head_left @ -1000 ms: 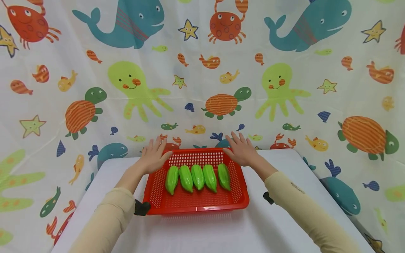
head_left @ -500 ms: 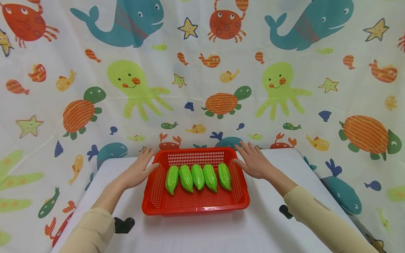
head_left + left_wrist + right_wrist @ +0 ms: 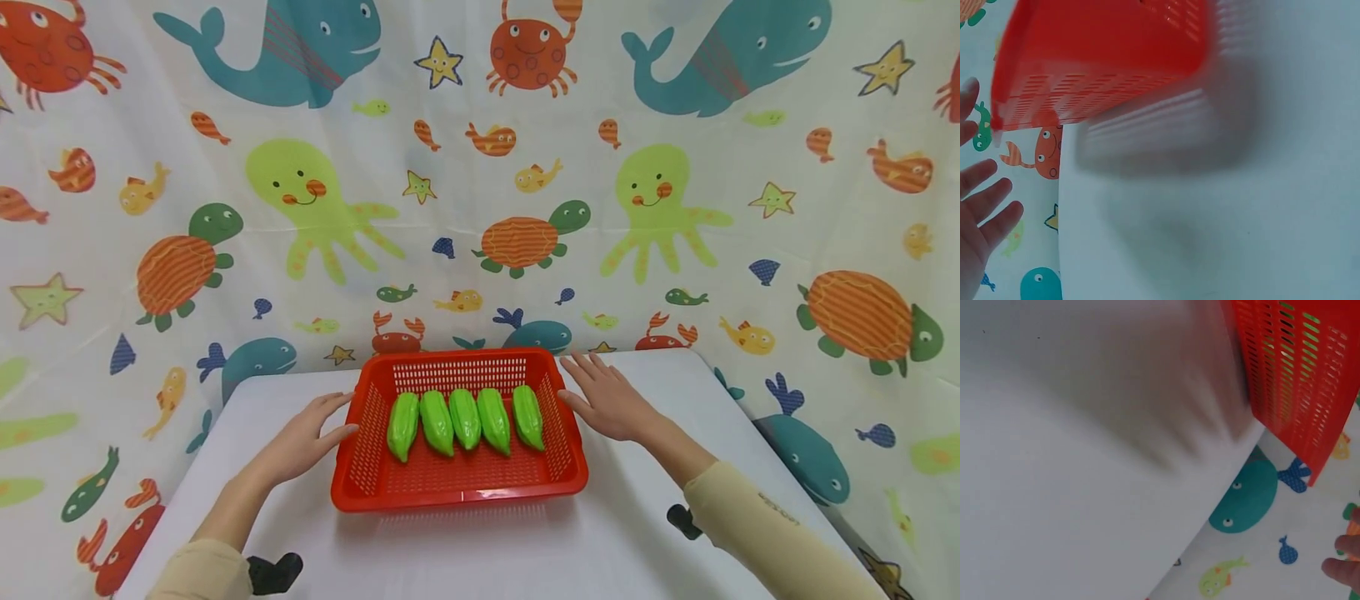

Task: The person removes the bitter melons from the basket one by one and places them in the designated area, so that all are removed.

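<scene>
A red plastic basket [image 3: 462, 497] with slotted walls stands on the white table. Side by side in it lie several glossy green ridged fruits [image 3: 465, 419], tapered at the near end. My left hand [image 3: 303, 442] is at the basket's left rim, fingers extended and thumb spread; whether it touches the rim I cannot tell. On the other side, my right hand [image 3: 611, 402] is beside the right rim, fingers straight, holding nothing. The left wrist view shows spread fingers [image 3: 1001, 225] apart from the basket wall [image 3: 1079, 94]. Only fingertips [image 3: 1341, 572] show in the right wrist view.
The white table [image 3: 420, 562] extends in front of the basket and to both sides. Behind it hangs a curtain [image 3: 450, 200] printed with sea animals. Black wrist devices [image 3: 274, 573] show below both forearms.
Both hands have drawn back from above the basket's far corners, moving outward and toward me, the left one farther. The basket and fruits have stayed in place; the view has shifted slightly.
</scene>
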Demonstrator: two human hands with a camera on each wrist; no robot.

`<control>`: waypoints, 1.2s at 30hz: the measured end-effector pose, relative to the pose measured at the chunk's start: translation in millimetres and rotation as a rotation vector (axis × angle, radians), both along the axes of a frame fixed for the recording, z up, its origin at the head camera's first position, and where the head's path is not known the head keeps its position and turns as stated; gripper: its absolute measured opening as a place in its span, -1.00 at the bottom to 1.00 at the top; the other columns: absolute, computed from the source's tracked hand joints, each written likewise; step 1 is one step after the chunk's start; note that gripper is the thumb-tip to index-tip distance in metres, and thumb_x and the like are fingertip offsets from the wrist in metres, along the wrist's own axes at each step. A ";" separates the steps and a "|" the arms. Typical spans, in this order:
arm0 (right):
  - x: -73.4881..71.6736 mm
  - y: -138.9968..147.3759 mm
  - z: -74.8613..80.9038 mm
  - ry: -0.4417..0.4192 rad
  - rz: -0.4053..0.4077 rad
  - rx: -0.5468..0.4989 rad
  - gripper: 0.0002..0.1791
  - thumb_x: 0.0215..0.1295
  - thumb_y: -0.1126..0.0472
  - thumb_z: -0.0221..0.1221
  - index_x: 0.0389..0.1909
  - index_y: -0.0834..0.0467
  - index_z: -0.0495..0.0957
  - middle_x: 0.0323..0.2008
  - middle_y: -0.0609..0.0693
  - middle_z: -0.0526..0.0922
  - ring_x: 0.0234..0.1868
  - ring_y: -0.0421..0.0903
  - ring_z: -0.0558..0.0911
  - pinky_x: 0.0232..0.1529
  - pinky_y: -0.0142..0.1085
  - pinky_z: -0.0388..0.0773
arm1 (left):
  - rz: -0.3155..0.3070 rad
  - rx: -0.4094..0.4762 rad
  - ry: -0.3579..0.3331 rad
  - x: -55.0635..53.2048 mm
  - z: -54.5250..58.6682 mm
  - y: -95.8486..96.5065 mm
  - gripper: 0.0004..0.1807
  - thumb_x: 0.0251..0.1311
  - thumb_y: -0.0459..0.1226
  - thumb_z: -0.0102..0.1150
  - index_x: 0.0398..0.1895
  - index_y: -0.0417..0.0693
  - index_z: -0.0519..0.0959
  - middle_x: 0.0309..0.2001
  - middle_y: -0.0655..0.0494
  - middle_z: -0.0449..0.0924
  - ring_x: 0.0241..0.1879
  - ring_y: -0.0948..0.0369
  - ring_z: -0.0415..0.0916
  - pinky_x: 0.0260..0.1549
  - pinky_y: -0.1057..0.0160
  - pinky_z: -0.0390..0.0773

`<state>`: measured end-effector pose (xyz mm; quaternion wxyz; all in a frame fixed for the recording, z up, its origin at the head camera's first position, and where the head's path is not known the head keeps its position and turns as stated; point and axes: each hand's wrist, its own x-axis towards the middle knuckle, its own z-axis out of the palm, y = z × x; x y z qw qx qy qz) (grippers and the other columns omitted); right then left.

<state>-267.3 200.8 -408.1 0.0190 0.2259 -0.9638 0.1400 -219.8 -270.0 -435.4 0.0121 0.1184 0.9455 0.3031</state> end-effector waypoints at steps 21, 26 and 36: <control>2.8 -4.4 -7.8 -0.021 -0.011 -0.068 -0.25 0.44 -0.09 0.04 0.50 0.19 0.11 0.47 0.24 0.11 0.46 0.34 0.05 0.32 0.31 0.05 | 0.086 0.422 -0.178 12.9 -40.4 -5.8 -0.31 0.30 0.00 0.18 0.42 -0.01 0.25 0.41 -0.20 0.21 0.30 -0.23 0.28 0.03 -0.11 0.52; 3.1 -5.3 -9.6 -0.020 -0.003 -0.102 -0.26 0.45 -0.09 0.01 0.50 0.17 0.09 0.48 0.24 0.11 0.46 0.33 0.05 0.31 0.31 0.06 | 0.119 0.541 -0.193 15.5 -53.0 -7.2 -0.33 0.31 -0.02 0.18 0.42 0.00 0.26 0.40 -0.15 0.24 0.32 -0.19 0.28 0.09 -0.12 0.48; 3.1 -9.1 -7.3 -0.067 -0.015 -0.262 -0.28 0.48 -0.04 -0.02 0.51 0.19 0.04 0.49 0.22 0.09 0.47 0.30 0.04 0.26 0.30 0.16 | 0.125 0.630 -0.143 21.5 -70.1 -8.6 -0.40 0.36 -0.05 0.11 0.42 0.03 0.27 0.39 -0.03 0.28 0.31 0.02 0.32 0.14 -0.09 0.44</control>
